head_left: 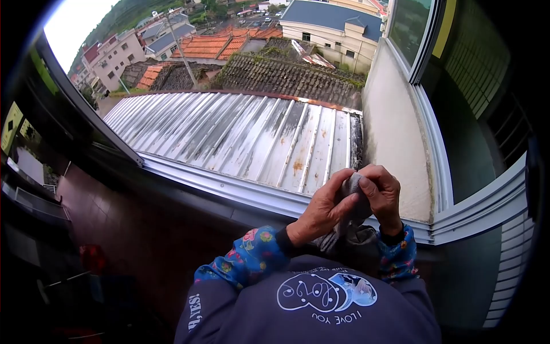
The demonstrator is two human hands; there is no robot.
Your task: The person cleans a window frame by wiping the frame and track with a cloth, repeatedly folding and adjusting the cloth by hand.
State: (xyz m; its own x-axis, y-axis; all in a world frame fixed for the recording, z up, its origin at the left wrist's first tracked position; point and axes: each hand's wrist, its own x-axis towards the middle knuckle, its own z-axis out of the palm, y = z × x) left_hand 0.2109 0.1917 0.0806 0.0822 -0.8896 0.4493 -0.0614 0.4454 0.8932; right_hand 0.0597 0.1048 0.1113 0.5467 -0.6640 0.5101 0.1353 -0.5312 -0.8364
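Observation:
A bunched grey cloth (pixel 359 211) is held up in front of my chest, beside the window sill. My left hand (pixel 322 211) pinches it from the left, thumb and fingers closed near its top. From the other side my right hand (pixel 382 192) grips the same cloth, its thumb pressed on the upper end. Both hands nearly meet at the top of the cloth. Its lower folds hang down between my wrists, and part of them is hidden by my hands.
An open window with a metal sliding track (pixel 229 190) lies just beyond my hands. Outside is a corrugated metal roof (pixel 246 137), with tiled roofs behind it. A pale wall (pixel 395 126) and a glass pane (pixel 410 28) stand at the right.

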